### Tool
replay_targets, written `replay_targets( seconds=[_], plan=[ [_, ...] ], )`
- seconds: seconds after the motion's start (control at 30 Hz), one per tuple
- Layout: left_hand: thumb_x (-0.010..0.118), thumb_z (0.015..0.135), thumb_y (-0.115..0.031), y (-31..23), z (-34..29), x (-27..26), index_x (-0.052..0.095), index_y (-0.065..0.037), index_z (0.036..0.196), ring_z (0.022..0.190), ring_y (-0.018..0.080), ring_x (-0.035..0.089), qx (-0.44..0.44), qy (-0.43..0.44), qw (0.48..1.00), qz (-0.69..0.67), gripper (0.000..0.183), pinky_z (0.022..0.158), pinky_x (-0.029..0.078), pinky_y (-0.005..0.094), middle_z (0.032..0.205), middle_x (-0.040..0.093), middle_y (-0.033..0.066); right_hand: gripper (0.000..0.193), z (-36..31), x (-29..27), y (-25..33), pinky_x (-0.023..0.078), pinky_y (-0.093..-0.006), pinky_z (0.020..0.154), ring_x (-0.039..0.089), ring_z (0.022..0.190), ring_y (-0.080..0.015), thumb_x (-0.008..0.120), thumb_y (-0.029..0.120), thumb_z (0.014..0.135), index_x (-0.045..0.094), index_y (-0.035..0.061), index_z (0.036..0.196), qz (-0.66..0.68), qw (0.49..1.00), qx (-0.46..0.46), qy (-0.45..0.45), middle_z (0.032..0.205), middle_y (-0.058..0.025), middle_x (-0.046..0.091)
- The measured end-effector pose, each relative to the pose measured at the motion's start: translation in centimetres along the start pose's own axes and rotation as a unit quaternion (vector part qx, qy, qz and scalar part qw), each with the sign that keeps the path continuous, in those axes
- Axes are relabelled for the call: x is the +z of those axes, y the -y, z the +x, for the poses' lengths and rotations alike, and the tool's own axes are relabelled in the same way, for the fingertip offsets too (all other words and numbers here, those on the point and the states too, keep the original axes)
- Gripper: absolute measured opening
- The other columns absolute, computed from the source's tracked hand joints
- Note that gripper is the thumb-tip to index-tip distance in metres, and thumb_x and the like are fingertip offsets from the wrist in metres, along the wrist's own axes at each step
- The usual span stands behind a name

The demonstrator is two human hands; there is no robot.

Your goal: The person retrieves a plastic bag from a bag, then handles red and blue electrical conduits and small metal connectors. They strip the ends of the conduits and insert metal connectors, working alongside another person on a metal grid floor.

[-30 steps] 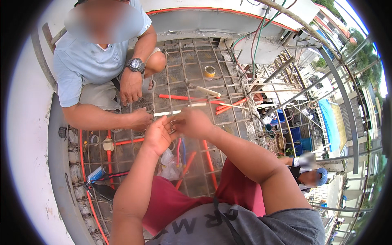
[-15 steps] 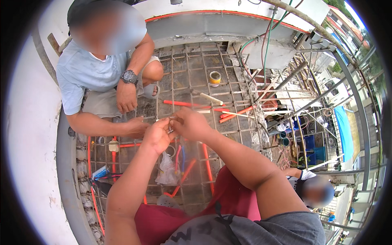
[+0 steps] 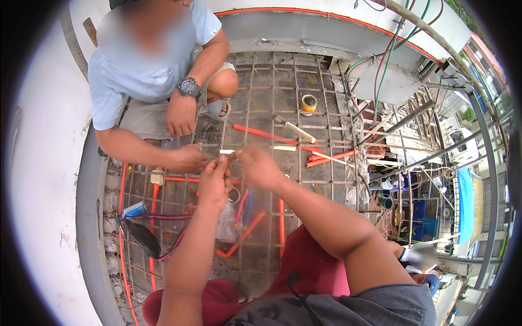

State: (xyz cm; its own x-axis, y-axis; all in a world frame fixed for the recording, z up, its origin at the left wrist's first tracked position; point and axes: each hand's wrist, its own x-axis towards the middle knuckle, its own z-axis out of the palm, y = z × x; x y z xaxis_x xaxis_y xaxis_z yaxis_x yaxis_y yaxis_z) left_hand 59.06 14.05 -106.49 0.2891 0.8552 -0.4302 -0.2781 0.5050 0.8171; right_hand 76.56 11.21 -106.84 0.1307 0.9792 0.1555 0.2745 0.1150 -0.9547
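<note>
My left hand [image 3: 215, 183] is closed, thumb pressed to the fingers, over the steel rebar grid [image 3: 331, 191]. Close beside it, my right hand [image 3: 259, 167] is pinched, its fingertips almost meeting the left ones. Whatever small thing lies between the fingers is too small and blurred to name. Just beyond the fingertips is a short white pipe piece [image 3: 227, 152]. A co-worker's hand [image 3: 187, 158] reaches in from the left, very near my left hand. Below my hands lies a clear plastic bag [image 3: 226, 224].
Orange conduit pipes [image 3: 281, 223] run through the grid. A yellow can [image 3: 308, 104] stands farther off, near a cream pipe [image 3: 300, 132]. At left lie a black bag [image 3: 142, 239] and a blue-white packet [image 3: 134, 209]. The co-worker [image 3: 147, 81] crouches against the white wall [image 3: 46, 179].
The view has shifted, so most things sit farther right. My left hand has turned from a partly open palm to a closed pinch. More of the black bag shows.
</note>
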Motion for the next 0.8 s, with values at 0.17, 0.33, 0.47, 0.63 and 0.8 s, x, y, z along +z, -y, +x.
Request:
replay_targets(
  seconds=[0.17, 0.33, 0.47, 0.63, 0.8],
  plan=[
    [0.066, 0.112, -0.033, 2.6, 1.1, 0.4, 0.064, -0.011, 0.109, 0.063, 0.0069, 0.049, 0.038, 0.041, 0.997, -0.045, 0.023, 0.050, 0.037, 0.0223, 0.082, 0.057, -0.0024, 0.032, -0.7, -1.1, -0.2, 0.058, -0.0425, 0.087, 0.075, 0.093, -0.0342, 0.065, 0.022, 0.104, 0.076, 0.0024, 0.127, 0.052, 0.988, 0.144, 0.019, 0.111, -0.0250, 0.070],
    [0.068, 0.111, -0.030, 3.8, 1.9, 0.9, 0.065, -0.010, 0.106, 0.066, 0.0064, 0.049, 0.069, 0.050, 0.995, -0.048, 0.021, 0.053, 0.038, 0.0234, 0.084, 0.059, -0.0033, 0.028, -0.8, -1.5, 0.4, 0.058, -0.0339, 0.081, 0.075, 0.090, -0.0181, 0.075, 0.019, 0.102, 0.078, 0.0007, 0.123, 0.013, 0.992, 0.121, 0.017, 0.105, -0.0145, 0.079],
    [0.071, 0.108, -0.027, 3.7, 1.3, 0.8, 0.067, -0.011, 0.106, 0.068, 0.0071, 0.051, 0.046, 0.025, 0.997, -0.055, 0.017, 0.055, 0.040, 0.0243, 0.089, 0.063, -0.0028, 0.025, -1.1, -1.1, 1.0, 0.057, -0.0310, 0.079, 0.071, 0.092, -0.0089, 0.078, 0.018, 0.102, 0.080, 0.0003, 0.119, 0.064, 0.986, 0.151, 0.016, 0.102, -0.0069, 0.082],
    [0.075, 0.106, -0.024, 1.6, 0.8, -0.2, 0.070, -0.011, 0.107, 0.068, 0.0055, 0.050, 0.001, 0.069, 0.995, -0.076, 0.015, 0.055, 0.040, 0.0234, 0.090, 0.065, -0.0025, 0.026, -1.3, -0.7, 1.8, 0.056, -0.0314, 0.084, 0.070, 0.097, -0.0107, 0.076, 0.019, 0.103, 0.079, -0.0007, 0.119, 0.106, 0.983, 0.148, 0.015, 0.107, -0.0074, 0.080],
    [0.077, 0.104, -0.019, 0.0, 0.7, -1.2, 0.074, -0.006, 0.122, 0.063, 0.0027, 0.045, 0.037, 0.093, 0.995, -0.028, 0.022, 0.054, 0.037, 0.0209, 0.105, 0.076, 0.0002, 0.026, -1.5, 0.4, 2.1, 0.054, -0.0285, 0.079, 0.065, 0.089, -0.0081, 0.076, 0.020, 0.104, 0.077, -0.0010, 0.120, 0.122, 0.985, 0.125, 0.006, 0.099, -0.0037, 0.078]
  ],
)
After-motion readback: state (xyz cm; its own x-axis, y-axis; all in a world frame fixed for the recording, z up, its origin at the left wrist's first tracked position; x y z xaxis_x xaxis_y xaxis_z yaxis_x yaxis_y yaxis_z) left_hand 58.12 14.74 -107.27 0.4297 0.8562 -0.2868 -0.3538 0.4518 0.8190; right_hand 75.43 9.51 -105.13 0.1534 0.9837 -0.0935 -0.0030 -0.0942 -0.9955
